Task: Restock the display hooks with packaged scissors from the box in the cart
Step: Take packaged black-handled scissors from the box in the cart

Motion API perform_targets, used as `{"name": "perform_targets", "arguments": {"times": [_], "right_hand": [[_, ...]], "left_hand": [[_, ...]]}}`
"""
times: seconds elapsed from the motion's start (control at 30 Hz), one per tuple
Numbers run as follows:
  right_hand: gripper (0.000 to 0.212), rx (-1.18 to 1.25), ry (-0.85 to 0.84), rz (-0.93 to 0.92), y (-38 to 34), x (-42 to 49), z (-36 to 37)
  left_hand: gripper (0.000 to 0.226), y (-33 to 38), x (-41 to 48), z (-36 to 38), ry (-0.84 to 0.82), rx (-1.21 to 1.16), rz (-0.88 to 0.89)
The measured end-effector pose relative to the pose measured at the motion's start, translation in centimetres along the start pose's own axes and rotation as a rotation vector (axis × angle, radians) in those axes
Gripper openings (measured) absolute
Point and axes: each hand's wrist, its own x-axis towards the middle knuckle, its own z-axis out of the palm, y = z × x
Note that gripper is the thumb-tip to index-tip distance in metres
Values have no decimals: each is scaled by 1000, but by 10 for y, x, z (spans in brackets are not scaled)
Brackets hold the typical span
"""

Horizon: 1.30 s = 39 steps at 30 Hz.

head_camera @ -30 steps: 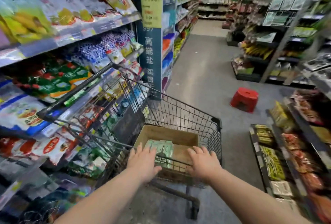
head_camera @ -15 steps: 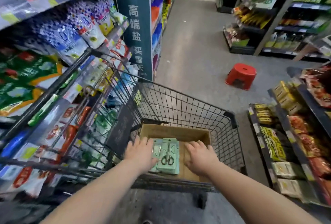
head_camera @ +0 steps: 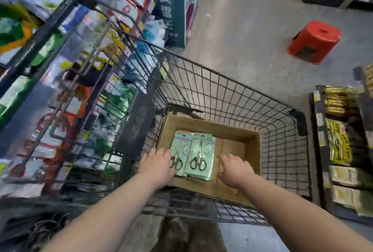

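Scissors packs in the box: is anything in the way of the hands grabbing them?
Nothing visible is. The box is open on top, the scissors packs lie uncovered inside, the left hand is over their left edge, and the right hand is inside the box beside them.

In front of you, the wire cart [head_camera: 222, 98] stands on the grey floor [head_camera: 252, 19] and carries an open cardboard box [head_camera: 252, 151]. A red stool [head_camera: 316, 38] sits on that floor, well apart.

One wire cart [head_camera: 222, 94], one cardboard box [head_camera: 212, 126], one red stool [head_camera: 314, 40]. Two scissors packs [head_camera: 200, 151] face up on top; any beneath uncountable. Two hands: left hand [head_camera: 157, 166], right hand [head_camera: 235, 171].
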Motion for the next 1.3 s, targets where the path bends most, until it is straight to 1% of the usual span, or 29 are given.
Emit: {"name": "perform_targets", "arguments": {"times": [0.1,0.23,0.37,0.47,0.6,0.7,0.8,0.9,1.03,1.07,1.13,1.2,1.23,1.3], "right_hand": [[59,16,-68,-2,7,32,9],[60,63,-126,22,16,75,25],[55,139,-159,53,17,114,44],[60,222,-168,106,15,142,60],[70,438,-155,251,15,171,77],[68,638,-158,406,17,188,90],[63,748,-180,481,20,196,101],[58,802,-178,493,23,199,108],[36,879,-137,494,32,197,110],[37,914,-132,491,33,195,110],[49,958,-142,467,30,195,109],[60,951,-169,460,23,199,106],[62,940,-180,457,20,203,105],[56,923,-180,457,18,210,103]], "left_hand": [[69,4,31,11,-27,-14,-19],[66,12,68,33,-74,-45,-28],[68,14,102,57,-158,-92,-60],[71,10,123,78,-189,-117,-77],[73,9,145,98,-263,-167,-128],[69,9,159,111,-247,-242,-119],[66,13,169,119,-247,-297,-118],[64,21,179,122,-248,-328,-111],[62,32,189,125,-261,-402,-149],[62,35,190,125,-265,-419,-166],[62,40,194,124,-266,-449,-196],[61,43,197,124,-267,-471,-221],[60,44,199,124,-266,-481,-231],[58,44,202,125,-265,-503,-244]]}}
